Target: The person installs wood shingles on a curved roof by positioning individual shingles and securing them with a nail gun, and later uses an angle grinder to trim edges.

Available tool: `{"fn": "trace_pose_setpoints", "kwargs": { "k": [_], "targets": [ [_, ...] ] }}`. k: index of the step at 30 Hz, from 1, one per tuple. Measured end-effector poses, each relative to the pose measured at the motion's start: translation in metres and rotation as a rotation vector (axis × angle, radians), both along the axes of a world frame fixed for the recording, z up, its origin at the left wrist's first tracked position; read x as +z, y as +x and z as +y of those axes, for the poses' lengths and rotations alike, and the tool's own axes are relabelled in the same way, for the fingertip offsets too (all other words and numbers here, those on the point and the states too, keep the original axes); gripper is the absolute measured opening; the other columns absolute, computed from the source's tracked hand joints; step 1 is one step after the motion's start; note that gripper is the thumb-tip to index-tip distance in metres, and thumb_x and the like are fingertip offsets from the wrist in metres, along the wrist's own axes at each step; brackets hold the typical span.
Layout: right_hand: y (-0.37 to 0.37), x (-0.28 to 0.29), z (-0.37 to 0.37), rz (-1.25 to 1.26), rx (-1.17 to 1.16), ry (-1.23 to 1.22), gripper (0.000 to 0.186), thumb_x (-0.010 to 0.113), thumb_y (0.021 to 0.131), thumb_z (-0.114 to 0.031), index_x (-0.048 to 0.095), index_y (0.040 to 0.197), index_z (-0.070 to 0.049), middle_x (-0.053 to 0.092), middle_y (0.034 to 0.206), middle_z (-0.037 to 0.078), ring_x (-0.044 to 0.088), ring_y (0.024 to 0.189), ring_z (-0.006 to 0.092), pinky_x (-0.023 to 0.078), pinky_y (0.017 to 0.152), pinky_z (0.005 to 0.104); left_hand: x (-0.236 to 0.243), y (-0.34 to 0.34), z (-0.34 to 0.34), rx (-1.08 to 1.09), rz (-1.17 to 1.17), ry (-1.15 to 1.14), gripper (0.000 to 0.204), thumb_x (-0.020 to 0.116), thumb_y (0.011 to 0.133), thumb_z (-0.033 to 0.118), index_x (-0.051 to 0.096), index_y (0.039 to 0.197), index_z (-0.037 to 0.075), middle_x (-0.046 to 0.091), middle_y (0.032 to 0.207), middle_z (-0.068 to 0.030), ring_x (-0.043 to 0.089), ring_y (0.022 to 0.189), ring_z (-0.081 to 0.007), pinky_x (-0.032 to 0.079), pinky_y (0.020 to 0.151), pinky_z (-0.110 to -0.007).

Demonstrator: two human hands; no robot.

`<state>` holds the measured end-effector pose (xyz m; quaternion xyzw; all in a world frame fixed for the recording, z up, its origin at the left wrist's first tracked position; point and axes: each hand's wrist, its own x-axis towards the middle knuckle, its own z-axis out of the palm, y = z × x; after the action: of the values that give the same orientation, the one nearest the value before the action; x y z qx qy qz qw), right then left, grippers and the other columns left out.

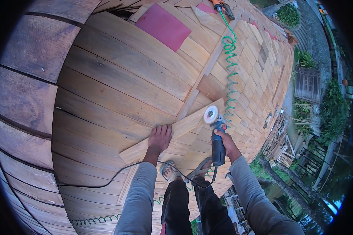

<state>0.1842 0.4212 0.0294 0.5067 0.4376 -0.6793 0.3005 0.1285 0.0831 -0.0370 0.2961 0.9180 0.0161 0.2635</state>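
Note:
A pale wooden board (186,125) lies diagonally across the sloping, shingled roof. My left hand (159,138) rests on the board, its fingers closed over the upper edge. At the board's right end, my right hand (226,144) grips the body of a blue-and-black angle grinder (218,150). The grinder's pale disc (211,113) is at or just over the board; contact cannot be told. Its black cord (106,184) loops past my sandalled feet (169,170) to the left.
Curved planking (117,78) and stepped boards (27,51) are at left, shingles (259,70) at right. Pink sheets (161,27), a green coiled hose (229,51) and an orange-and-black tool (219,8) lie toward the top. Beyond the roof's right edge, far below, are scrap wood (282,145) and plants.

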Motion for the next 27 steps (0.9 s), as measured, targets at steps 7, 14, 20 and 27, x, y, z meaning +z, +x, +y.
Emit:
{"fn": "trace_pose_setpoints", "kwargs": {
  "k": [7, 14, 20, 27],
  "targets": [
    [-0.002, 0.0, -0.001, -0.004, 0.023, -0.009, 0.047, 0.078, 0.089, -0.044, 0.064, 0.102, 0.0, 0.072, 0.082, 0.014, 0.069, 0.062, 0.0197, 0.058, 0.056, 0.0324, -0.005, 0.004, -0.004, -0.021, 0.222, 0.094, 0.049, 0.043, 0.106, 0.041, 0.049, 0.143, 0.009, 0.056, 0.116, -0.0065, 0.053, 0.108, -0.0242, 0.042, 0.094, -0.042],
    [0.0, 0.001, 0.001, 0.059, -0.014, 0.019, 0.046, 0.077, 0.09, -0.043, 0.062, 0.107, -0.003, 0.07, 0.081, 0.012, 0.069, 0.061, 0.0192, 0.058, 0.055, 0.0329, -0.004, 0.003, -0.004, -0.025, 0.237, 0.096, 0.048, 0.043, 0.106, 0.04, 0.049, 0.142, 0.009, 0.056, 0.115, -0.0062, 0.053, 0.107, -0.0235, 0.042, 0.094, -0.042],
    [0.004, 0.013, 0.011, 0.075, -0.043, 0.084, 0.044, 0.077, 0.09, -0.043, 0.062, 0.105, -0.004, 0.069, 0.081, 0.011, 0.069, 0.064, 0.0193, 0.058, 0.055, 0.0329, 0.001, -0.002, 0.002, 0.0, -0.015, -0.017, 0.055, 0.038, 0.107, 0.043, 0.043, 0.15, 0.009, 0.054, 0.128, -0.0095, 0.051, 0.12, -0.0265, 0.039, 0.104, -0.044],
    [0.021, 0.046, 0.008, 0.105, -0.004, 0.089, 0.046, 0.077, 0.09, -0.045, 0.063, 0.104, -0.003, 0.07, 0.082, 0.011, 0.069, 0.065, 0.0189, 0.058, 0.058, 0.0324, -0.008, 0.003, -0.009, 0.056, 0.127, 0.132, 0.049, 0.046, 0.106, 0.04, 0.046, 0.145, 0.011, 0.055, 0.119, -0.0089, 0.056, 0.112, -0.0268, 0.042, 0.102, -0.044]
  ]
}}
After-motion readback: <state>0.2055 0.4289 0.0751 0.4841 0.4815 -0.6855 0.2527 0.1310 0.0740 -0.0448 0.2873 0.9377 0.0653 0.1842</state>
